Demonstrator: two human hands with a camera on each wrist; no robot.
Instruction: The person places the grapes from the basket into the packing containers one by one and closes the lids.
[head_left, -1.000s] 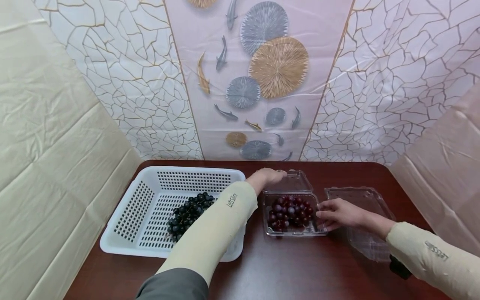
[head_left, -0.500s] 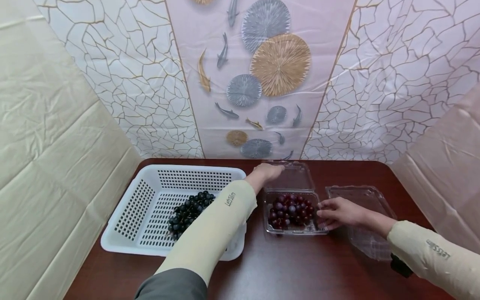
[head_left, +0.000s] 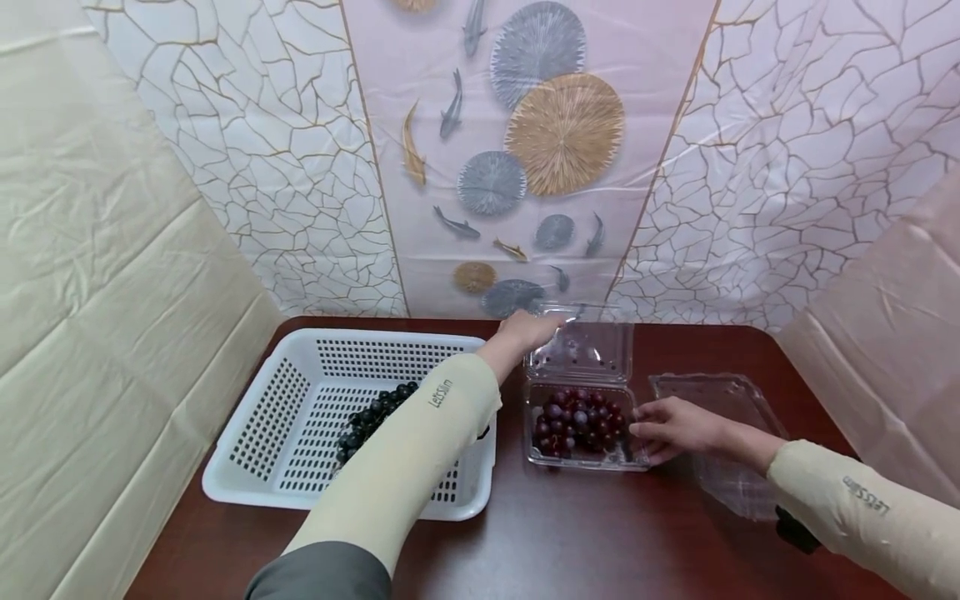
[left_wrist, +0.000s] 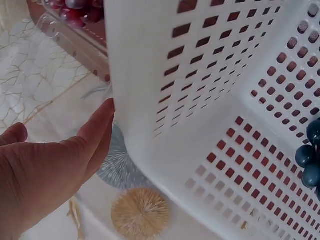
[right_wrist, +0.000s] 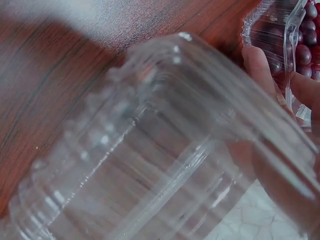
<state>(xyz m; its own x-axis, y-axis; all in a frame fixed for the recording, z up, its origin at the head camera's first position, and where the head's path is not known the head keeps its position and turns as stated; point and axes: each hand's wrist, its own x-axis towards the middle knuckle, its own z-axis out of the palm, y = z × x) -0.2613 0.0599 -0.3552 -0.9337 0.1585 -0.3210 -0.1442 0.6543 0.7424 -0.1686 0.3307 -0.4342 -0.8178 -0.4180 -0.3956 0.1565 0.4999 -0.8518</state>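
Note:
Red grapes (head_left: 577, 421) fill the base of a clear plastic clamshell box (head_left: 588, 467) at mid-table. Its hinged lid (head_left: 600, 354) stands tilted up behind the base. My left hand (head_left: 527, 331) reaches over the basket to the lid's upper left edge, its fingertips right at it. In the left wrist view that hand (left_wrist: 55, 165) shows straight fingers and a thumb held apart, the fingertips partly behind the basket wall. My right hand (head_left: 678, 427) pinches the right rim of the box between thumb and fingers, also seen in the right wrist view, where grapes (right_wrist: 305, 50) lie beyond.
A white perforated plastic basket (head_left: 225, 487) with dark grapes (head_left: 371, 421) stands on the left, partly under my left forearm. Another clear plastic box (head_left: 738, 487) lies on the right beneath my right forearm. Patterned cloth (head_left: 780, 192) hangs behind the table.
The lid has swung up from leaning far back to nearly upright. My left hand has risen with it and moved slightly left. My right hand has stayed at the rim.

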